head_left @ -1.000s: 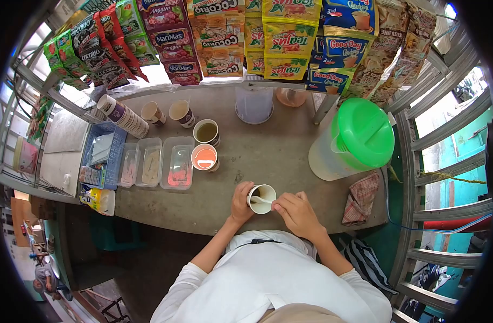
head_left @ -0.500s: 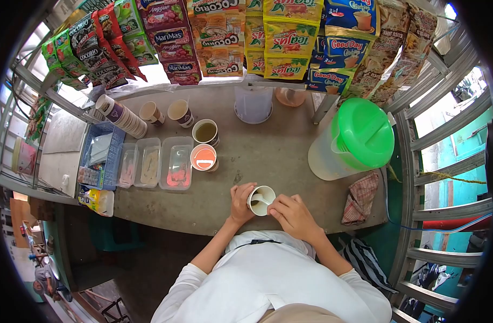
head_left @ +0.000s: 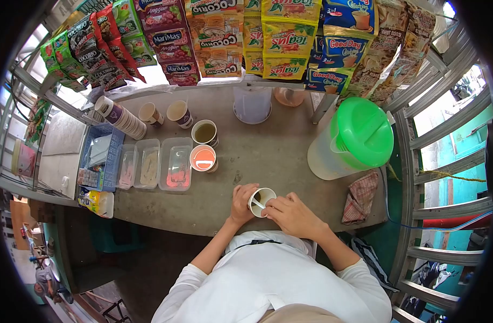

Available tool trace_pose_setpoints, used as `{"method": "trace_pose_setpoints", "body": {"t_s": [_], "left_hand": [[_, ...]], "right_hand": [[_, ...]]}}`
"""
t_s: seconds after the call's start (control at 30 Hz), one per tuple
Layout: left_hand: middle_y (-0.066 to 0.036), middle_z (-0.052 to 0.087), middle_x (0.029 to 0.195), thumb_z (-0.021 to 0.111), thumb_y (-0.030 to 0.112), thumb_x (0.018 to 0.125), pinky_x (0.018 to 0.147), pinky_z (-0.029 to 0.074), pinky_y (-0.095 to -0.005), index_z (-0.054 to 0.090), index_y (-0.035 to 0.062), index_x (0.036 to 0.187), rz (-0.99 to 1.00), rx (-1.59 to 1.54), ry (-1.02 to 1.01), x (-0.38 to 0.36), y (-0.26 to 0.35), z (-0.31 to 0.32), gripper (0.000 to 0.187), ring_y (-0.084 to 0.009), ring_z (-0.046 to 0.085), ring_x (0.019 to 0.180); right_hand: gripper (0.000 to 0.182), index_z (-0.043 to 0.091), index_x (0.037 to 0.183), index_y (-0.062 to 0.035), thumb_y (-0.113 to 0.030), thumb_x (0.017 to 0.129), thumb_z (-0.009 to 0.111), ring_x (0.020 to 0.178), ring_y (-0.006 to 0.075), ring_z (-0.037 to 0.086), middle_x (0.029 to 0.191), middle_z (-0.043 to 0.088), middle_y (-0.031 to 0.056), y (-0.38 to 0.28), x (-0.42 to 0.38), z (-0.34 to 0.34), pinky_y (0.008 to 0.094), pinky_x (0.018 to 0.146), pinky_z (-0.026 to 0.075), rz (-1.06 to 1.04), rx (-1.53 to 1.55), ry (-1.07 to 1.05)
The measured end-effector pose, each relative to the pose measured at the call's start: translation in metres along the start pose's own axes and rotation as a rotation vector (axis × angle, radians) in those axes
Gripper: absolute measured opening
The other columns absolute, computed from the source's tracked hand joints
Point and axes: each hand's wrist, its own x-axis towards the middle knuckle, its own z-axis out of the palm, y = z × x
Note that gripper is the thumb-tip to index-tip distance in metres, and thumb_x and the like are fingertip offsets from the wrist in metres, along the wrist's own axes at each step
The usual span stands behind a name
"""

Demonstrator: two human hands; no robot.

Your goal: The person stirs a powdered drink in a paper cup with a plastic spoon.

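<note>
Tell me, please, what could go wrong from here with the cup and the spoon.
The right hand has the spoon in the cup, so a brisk stir might slop liquid over the rim onto the left hand, which is against the cup's side.

The cup is near the front edge of the table, close to the white shirt, so a spill could possibly stain it.
</note>
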Motion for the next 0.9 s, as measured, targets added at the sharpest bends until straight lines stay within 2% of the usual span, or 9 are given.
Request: {"method": "trace_pose_setpoints", "body": {"t_s": [0.2,0.4,0.7,0.9], "left_hand": [[-0.018,0.063,0.116,0.075,0.028,0.078,0.091,0.041,-0.0476,0.042,0.009,0.129,-0.017,0.004,0.011,-0.001,0.002,-0.001,0.064,-0.0322,0.062,0.101],[-0.018,0.062,0.117,0.073,0.024,0.08,0.091,0.041,-0.0482,0.041,0.0082,0.129,-0.017,0.006,0.019,-0.003,0.0,0.0,0.061,-0.0327,0.062,0.102],[-0.018,0.062,0.116,0.08,0.029,0.074,0.091,0.041,-0.0479,0.04,0.0079,0.13,-0.008,0.031,0.012,-0.003,0.0,0.0,0.072,-0.0326,0.062,0.103],[-0.016,0.062,0.116,0.081,0.028,0.071,0.09,0.041,-0.0464,0.042,0.0083,0.129,-0.013,0.029,0.029,-0.002,0.0,0.001,0.072,-0.0316,0.062,0.103]], "right_hand": [[0.012,0.062,0.1,-0.0116,-0.012,0.088,0.058,0.084,0.0178,0.054,0.092,0.057,0.0033,-0.002,0.005,0.005,0.0335,0.074,0.037,-0.006,0.096,0.028],[0.008,0.064,0.093,-0.0116,-0.011,0.087,0.059,0.08,0.0176,0.056,0.09,0.06,0.0027,-0.007,0.003,0.021,0.0339,0.073,0.036,-0.022,0.243,0.186],[0.009,0.062,0.09,-0.0113,-0.014,0.082,0.063,0.08,0.018,0.056,0.089,0.057,0.0028,-0.002,0.0,0.021,0.0357,0.073,0.037,0.021,-0.001,0.222],[0.005,0.061,0.089,-0.012,-0.014,0.084,0.061,0.079,0.018,0.055,0.087,0.058,0.0013,-0.002,0.0,0.024,0.0362,0.072,0.035,0.038,0.003,0.245]]}}
